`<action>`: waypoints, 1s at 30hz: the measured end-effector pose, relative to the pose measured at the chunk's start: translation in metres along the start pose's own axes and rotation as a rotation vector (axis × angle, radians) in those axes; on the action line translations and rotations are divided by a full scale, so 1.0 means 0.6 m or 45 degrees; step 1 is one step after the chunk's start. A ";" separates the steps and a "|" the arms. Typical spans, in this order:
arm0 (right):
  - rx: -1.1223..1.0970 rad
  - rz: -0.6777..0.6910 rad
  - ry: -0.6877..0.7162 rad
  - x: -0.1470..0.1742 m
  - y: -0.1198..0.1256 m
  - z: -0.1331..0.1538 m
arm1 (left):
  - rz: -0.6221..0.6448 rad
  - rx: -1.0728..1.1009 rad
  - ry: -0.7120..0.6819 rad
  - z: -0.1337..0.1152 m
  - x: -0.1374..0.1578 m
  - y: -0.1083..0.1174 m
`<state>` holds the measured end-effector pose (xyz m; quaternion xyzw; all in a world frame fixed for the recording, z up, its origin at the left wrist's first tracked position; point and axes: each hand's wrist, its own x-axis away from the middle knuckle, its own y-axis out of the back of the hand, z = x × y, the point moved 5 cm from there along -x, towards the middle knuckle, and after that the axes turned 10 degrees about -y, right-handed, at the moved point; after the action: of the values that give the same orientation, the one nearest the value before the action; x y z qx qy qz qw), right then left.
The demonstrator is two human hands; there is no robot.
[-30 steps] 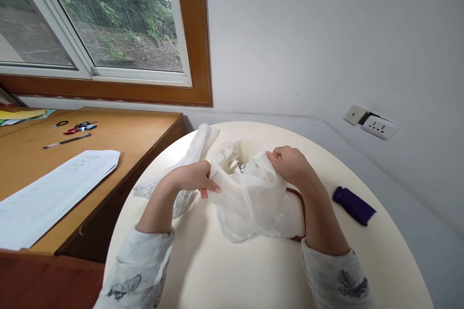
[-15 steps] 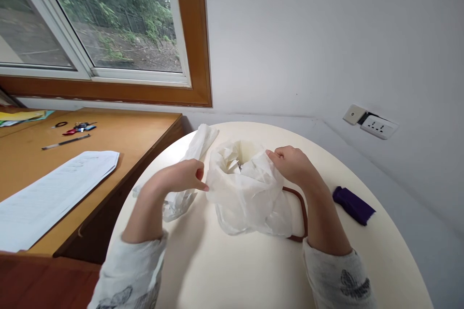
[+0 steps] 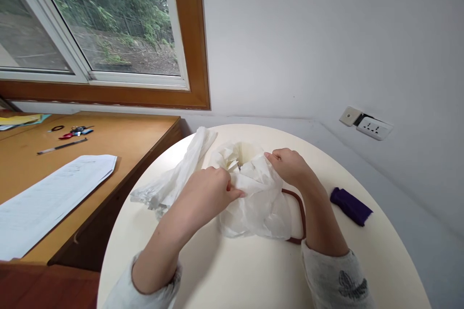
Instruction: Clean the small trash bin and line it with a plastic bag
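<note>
A white, thin plastic bag (image 3: 255, 207) is draped over a round container on the table, with crumpled pale scraps (image 3: 235, 160) showing in its opening. The container itself is mostly hidden under the plastic. My left hand (image 3: 213, 186) lies across the bag's front left, its thumb and curled fingers pinching the plastic. At the right of the rim, my right hand (image 3: 286, 164) is closed on the edge of the same bag. A brown handle-like loop (image 3: 303, 212) sticks out to the right, below my right wrist.
Another crumpled white plastic bag (image 3: 181, 174) lies to the left on the round table (image 3: 246, 275). On the right is a dark purple roll of cloth or plastic (image 3: 351, 206). The wooden desk (image 3: 152, 130) at left bears papers (image 3: 54, 198), a pen (image 3: 62, 146) and keys (image 3: 77, 131).
My left hand has moved right, from the bag's left side to its front. My right hand stays on the rim. The view has shifted slightly.
</note>
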<state>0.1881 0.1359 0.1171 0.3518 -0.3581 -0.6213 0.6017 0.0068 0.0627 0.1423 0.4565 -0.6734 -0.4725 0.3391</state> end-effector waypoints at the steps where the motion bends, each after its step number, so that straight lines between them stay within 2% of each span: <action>1: 0.014 -0.009 -0.009 0.000 0.001 -0.001 | -0.008 -0.013 0.013 0.001 -0.001 0.002; 8: 0.032 -0.030 -0.025 0.002 0.004 0.000 | -0.078 0.045 0.012 0.024 -0.016 0.004; 14: -0.026 -0.031 0.026 0.007 -0.004 0.016 | -0.190 0.265 0.013 0.046 -0.040 -0.011; 22: -0.052 -0.002 0.084 0.005 -0.014 0.027 | -0.321 0.202 0.049 0.073 -0.074 -0.042; 30: -0.072 0.014 0.048 0.006 -0.004 0.015 | -0.076 0.119 -0.003 0.089 -0.082 -0.067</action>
<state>0.1788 0.1325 0.1197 0.3443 -0.3309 -0.6212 0.6214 -0.0116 0.1204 0.0858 0.4913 -0.6811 -0.4509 0.3023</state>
